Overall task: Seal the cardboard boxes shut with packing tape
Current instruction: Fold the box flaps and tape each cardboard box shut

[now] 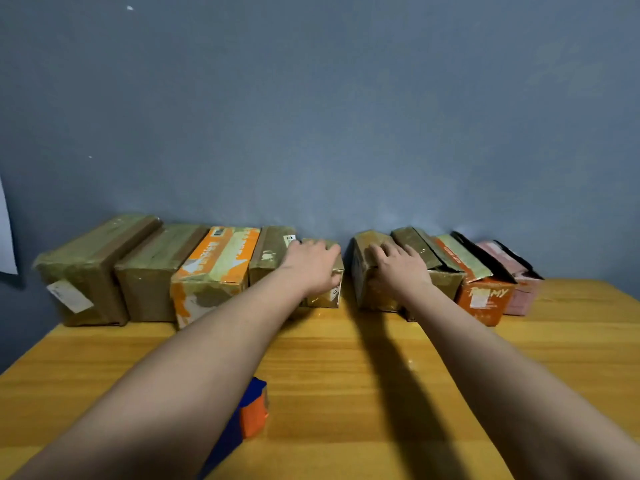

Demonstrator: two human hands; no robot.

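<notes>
Against the wall (pixel 311 116), left hand (pixel 313 266) and right hand (pixel 398 271) flat, unclenched on neighbouring boxes (pixel 325 271)

Boxes (pixel 214 271) line the table's (pixel 346 375) back edge against the wall (pixel 311 116).

— What is carrying everything?
— A yellow wooden table (pixel 346 375) is carrying it all. A row of cardboard boxes (pixel 214 271) is sitting along its far edge, running from 10 to 2 o'clock.
— Is anything lying nearer?
— A blue and orange object (pixel 254 407) is lying toward 7 o'clock.
</notes>
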